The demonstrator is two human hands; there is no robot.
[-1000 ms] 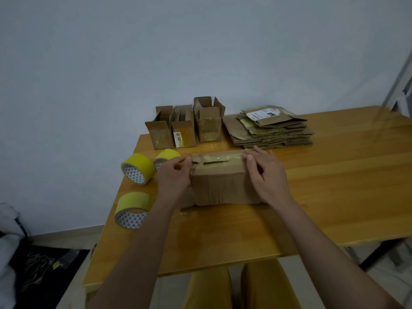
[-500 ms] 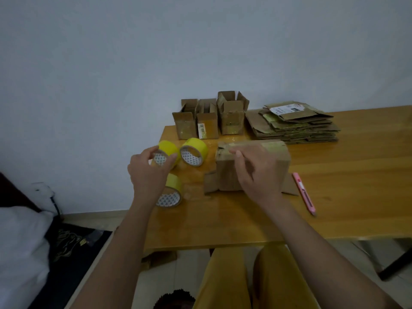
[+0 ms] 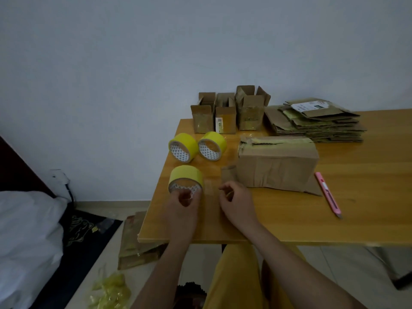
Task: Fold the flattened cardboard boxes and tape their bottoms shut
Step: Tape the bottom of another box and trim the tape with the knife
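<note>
The left hand point(image 3: 184, 202) grips the near yellow roll of packing tape point(image 3: 185, 182) at its front rim, and just right of that roll the right hand point(image 3: 235, 201) is curled, seemingly pinching a clear tape end, though this is hard to make out. Right of the roll, the folded brown cardboard box point(image 3: 277, 161) lies on the wooden desk point(image 3: 289, 219), flaps partly taped; a pink utility knife point(image 3: 327, 194) lies beyond it, and flattened cardboard boxes point(image 3: 316, 121) are stacked behind

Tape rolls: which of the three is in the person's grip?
The nearest yellow tape roll, by the table's front edge, held by the left hand; the other two lie untouched behind it.
</note>
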